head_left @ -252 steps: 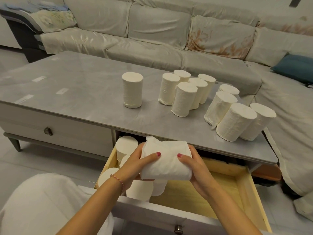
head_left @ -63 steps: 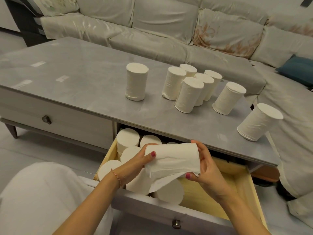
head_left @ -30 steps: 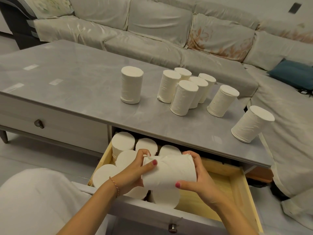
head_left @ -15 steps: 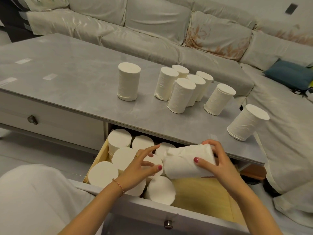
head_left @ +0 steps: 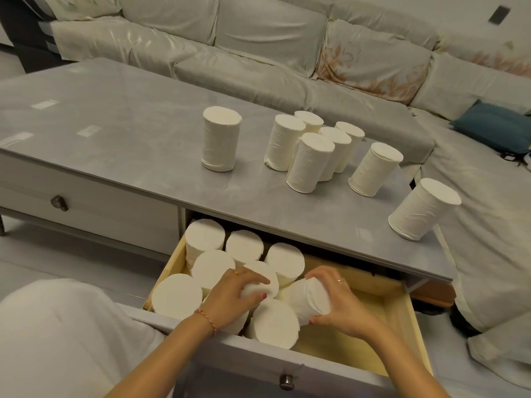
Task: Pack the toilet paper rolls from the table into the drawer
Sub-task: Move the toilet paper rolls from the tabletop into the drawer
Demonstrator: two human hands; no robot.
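Observation:
The open wooden drawer (head_left: 400,317) under the grey table (head_left: 129,116) holds several white toilet paper rolls standing on end in its left half. My right hand (head_left: 334,300) grips a tilted roll (head_left: 309,297) low inside the drawer, beside the standing ones. My left hand (head_left: 232,294) rests on top of a standing roll (head_left: 263,278) in the drawer, fingers curled over it. On the table stand several more rolls: a lone roll (head_left: 219,139) to the left, a cluster (head_left: 311,147) in the middle, a single roll (head_left: 373,168) and another (head_left: 421,212) near the right edge.
A closed drawer with a round knob (head_left: 59,203) is on the left of the table front. A pale sofa (head_left: 258,47) wraps behind and to the right, with a blue cushion (head_left: 494,126). The drawer's right half shows bare wood.
The roll held level above the drawer has gone down into it and tilted toward upright. My left hand has let go of it and moved onto a standing roll.

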